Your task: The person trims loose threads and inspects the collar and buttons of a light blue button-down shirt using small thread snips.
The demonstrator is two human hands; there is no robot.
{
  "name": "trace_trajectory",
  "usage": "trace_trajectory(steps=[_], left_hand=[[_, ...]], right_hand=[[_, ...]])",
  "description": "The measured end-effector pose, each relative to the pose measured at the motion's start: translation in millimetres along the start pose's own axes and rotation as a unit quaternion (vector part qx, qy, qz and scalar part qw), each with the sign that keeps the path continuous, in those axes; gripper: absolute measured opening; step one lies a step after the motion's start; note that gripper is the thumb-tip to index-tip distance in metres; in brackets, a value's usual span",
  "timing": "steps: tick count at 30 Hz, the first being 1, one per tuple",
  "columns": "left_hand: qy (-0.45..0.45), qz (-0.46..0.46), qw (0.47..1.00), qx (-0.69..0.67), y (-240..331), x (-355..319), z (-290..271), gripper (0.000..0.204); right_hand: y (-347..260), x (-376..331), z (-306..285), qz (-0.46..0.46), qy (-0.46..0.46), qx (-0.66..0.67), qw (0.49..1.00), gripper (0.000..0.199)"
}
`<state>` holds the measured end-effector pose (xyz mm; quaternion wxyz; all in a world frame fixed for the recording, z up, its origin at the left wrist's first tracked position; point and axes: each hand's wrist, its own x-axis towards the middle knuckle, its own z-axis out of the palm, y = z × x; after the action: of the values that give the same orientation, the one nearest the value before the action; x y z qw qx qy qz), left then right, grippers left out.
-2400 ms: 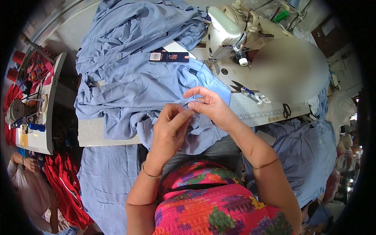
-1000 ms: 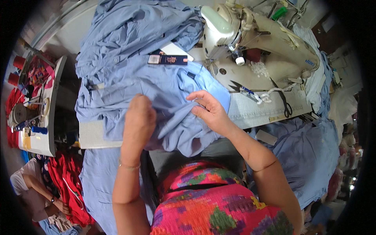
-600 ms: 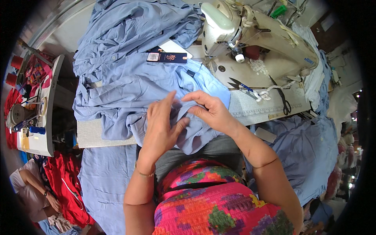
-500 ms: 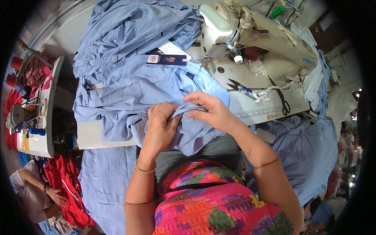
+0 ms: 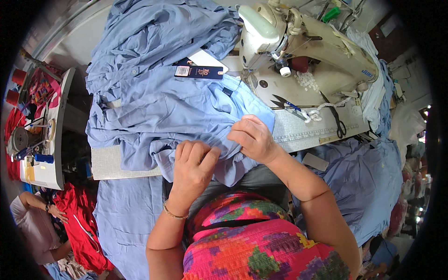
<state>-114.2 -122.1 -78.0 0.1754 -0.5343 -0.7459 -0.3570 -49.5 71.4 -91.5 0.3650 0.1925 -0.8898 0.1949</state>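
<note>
A light blue shirt point(image 5: 154, 112) is spread in folds over the table edge and onto my lap. Both hands are on its near part, a short way apart. My left hand point(image 5: 193, 163) has its fingers curled down and pinches the fabric. To the right of it, my right hand point(image 5: 254, 140) is also closed on the shirt, knuckles up, beside the paler inner neckline. A dark blue hang tag point(image 5: 199, 71) lies across the shirt beyond my hands. What lies under my fingertips is hidden.
A sewing machine point(image 5: 322, 51) stands at the back right, with white buttons point(image 5: 306, 82) on its bed. Thread snips point(image 5: 288, 103) and black scissors point(image 5: 337, 121) lie nearer. More blue garments point(image 5: 354, 182) hang at the right. Far left, another person point(image 5: 39, 228) handles red cloth point(image 5: 79, 219).
My hands have moved apart and the fold of fabric between them has dropped. The left hand came nearer to me; the right fingers curled in. The other person's hand moved up the red cloth.
</note>
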Motion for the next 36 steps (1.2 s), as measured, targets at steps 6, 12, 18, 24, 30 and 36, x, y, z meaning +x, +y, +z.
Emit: trace_trajectory(steps=[6,12,18,24,30,36], left_hand=[[-0.027,-0.033,0.997,-0.057,0,-6,2,0.02],[0.028,-0.098,0.984,-0.148,1,1,5,0.018],[0.043,-0.178,0.959,-0.215,7,3,15,0.023],[0.017,-0.081,0.989,-0.12,4,9,13,0.029],[0.016,-0.038,0.998,-0.05,8,0,16,0.022],[0.023,-0.298,0.903,-0.308,10,-1,18,0.014]], right_hand=[[-2,3,-6,-0.079,-0.018,-0.043,0.996,0.014],[1,-1,-4,-0.063,0.0,0.002,0.998,0.012],[1,-2,-1,-0.045,0.009,0.019,0.999,0.011],[3,-6,0,-0.032,0.02,0.021,0.999,0.013],[0,-1,-2,-0.034,0.013,0.011,0.999,0.018],[-1,1,-2,-0.028,0.008,0.025,0.999,0.017]])
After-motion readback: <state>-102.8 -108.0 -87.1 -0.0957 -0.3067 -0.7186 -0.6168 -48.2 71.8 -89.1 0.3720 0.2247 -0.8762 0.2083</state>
